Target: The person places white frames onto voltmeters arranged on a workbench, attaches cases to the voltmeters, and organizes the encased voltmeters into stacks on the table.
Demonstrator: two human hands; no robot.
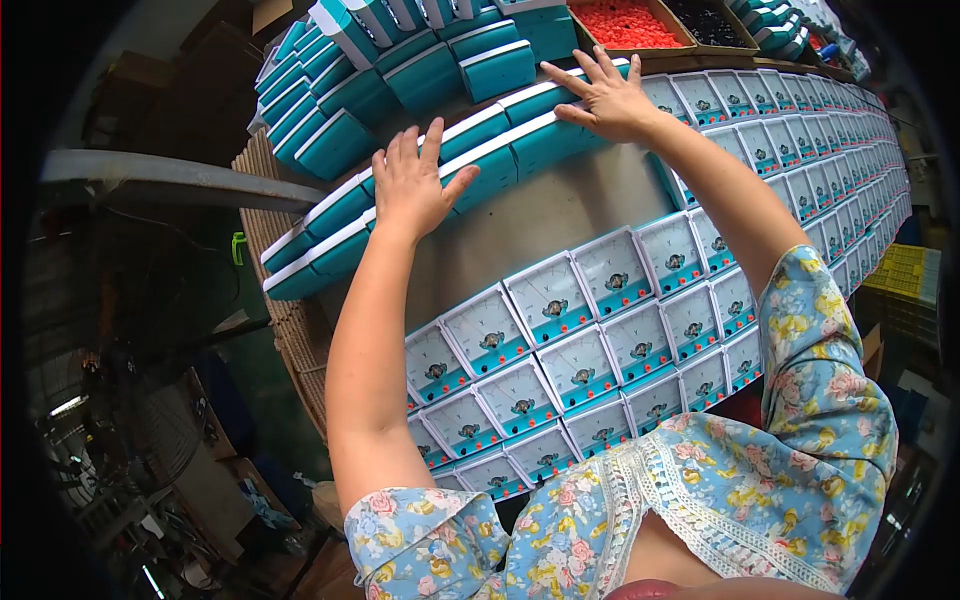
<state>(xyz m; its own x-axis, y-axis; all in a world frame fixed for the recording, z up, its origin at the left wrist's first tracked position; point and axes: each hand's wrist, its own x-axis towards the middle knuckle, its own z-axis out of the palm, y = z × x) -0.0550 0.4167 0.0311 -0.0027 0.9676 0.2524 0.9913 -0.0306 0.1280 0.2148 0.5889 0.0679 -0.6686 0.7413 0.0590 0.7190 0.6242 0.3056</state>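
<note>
Two rows of teal-and-white meter cases (487,178) stand on edge across the far part of the table. My left hand (408,185) rests over these rows near their middle, fingers spread and thumb on the near side. Further right, my right hand (608,98) touches the rows' right end, its fingers spread wide. Neither hand is closed around a case. Nearer my body lie several rows of meters (552,300) with clear fronts, white dials and red and black terminals along a teal strip.
Behind the rows, more teal cases (415,75) are stacked. Boxes of red parts (625,22) and black parts (708,22) stand at the back. Meters (790,140) cover the right side. A grey metal bar (170,172) reaches the table's left edge, beside layered cardboard (272,200).
</note>
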